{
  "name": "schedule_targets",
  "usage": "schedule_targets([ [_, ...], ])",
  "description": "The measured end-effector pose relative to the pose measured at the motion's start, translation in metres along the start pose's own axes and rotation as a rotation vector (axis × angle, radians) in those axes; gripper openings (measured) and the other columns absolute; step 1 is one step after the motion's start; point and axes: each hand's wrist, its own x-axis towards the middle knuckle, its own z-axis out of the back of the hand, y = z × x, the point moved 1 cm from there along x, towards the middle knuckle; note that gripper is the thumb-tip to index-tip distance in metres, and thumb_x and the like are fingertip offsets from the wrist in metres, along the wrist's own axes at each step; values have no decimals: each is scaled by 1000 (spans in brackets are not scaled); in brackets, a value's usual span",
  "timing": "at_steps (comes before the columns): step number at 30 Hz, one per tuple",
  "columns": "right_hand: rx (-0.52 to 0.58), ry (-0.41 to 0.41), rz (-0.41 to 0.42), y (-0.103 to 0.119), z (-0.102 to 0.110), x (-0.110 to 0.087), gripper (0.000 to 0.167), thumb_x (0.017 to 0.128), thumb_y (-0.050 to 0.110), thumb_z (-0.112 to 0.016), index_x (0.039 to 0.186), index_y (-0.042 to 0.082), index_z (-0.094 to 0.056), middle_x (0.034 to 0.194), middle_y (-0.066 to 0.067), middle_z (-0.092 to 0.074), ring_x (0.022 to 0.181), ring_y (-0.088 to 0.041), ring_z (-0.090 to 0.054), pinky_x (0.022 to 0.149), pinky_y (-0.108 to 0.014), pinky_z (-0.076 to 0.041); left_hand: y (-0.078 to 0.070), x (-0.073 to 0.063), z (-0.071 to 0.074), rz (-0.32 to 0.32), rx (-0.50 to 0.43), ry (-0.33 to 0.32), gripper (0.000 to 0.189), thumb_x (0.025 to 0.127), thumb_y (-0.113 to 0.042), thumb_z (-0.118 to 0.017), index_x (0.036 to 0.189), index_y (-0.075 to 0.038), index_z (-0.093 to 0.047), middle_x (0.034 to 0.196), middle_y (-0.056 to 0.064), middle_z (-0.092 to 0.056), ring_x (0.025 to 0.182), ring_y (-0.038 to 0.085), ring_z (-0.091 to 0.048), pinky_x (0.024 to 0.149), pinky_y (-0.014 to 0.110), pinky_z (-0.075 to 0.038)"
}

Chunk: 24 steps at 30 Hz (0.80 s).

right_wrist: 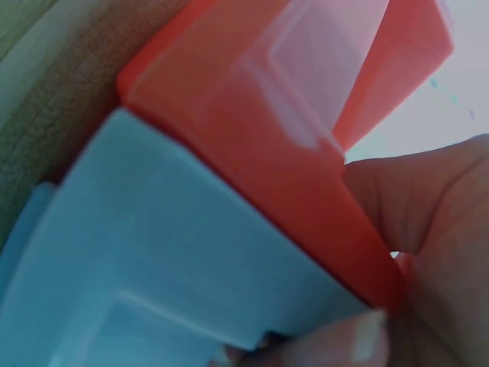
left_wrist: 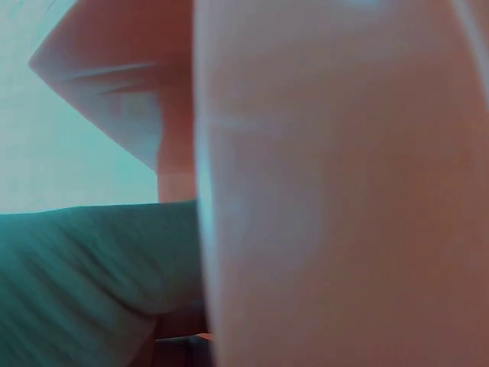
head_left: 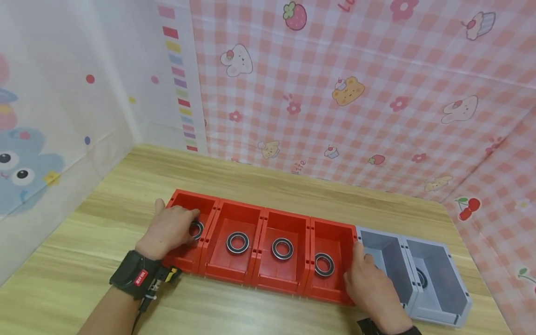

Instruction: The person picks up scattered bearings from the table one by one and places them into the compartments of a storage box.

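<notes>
Four red bins stand side by side, each with a ring bearing inside. My left hand (head_left: 169,228) reaches into the leftmost red bin (head_left: 184,260), its fingertips on either side of a bearing (head_left: 197,230), pinching it. Other bearings lie flat in the second (head_left: 237,243), third (head_left: 282,249) and fourth (head_left: 324,264) bins. My right hand (head_left: 370,286) grips the adjoining walls of the fourth red bin (right_wrist: 267,145) and the first grey bin (right_wrist: 183,237). Its thumb is on the red side and a fingertip on the grey side, beside a small dark thing, partly hidden, in the right wrist view.
A second grey bin (head_left: 444,279) ends the row at the right, a bearing (head_left: 421,278) partly hidden behind its wall. The bins stand on a wood-grain table (head_left: 209,307). Patterned cloth (head_left: 356,125) hangs behind. A red bin wall (left_wrist: 344,183) fills most of the left wrist view.
</notes>
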Motion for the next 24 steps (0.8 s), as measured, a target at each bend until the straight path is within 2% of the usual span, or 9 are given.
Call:
schedule_targets([
  [10,12,33,-27,-1,-1,-2,50,88,11,-62,119,-2,-24,76,-15,-43,54,-23,-48,48,-36,-46,-4,1,-4,10,29,1,33,66,-19,-87,83,-12,-59,58,-2,-45,64,18,-47,72,48,-23],
  [19,6,11,-17,-3,-3,-3,49,88,11,-60,118,-3,-25,75,-15,-43,53,-23,-48,48,-36,-45,-5,3,-7,14,53,21,34,66,-22,-87,84,-12,-59,59,-2,-45,66,20,-47,73,50,-23],
  [24,-4,-20,12,-7,-4,-2,48,87,10,-60,118,-4,-25,73,-14,-43,51,-23,-48,46,-36,-44,-5,6,-9,-4,73,-2,32,67,-21,-85,80,-14,-57,57,-2,-44,65,21,-47,73,49,-23],
])
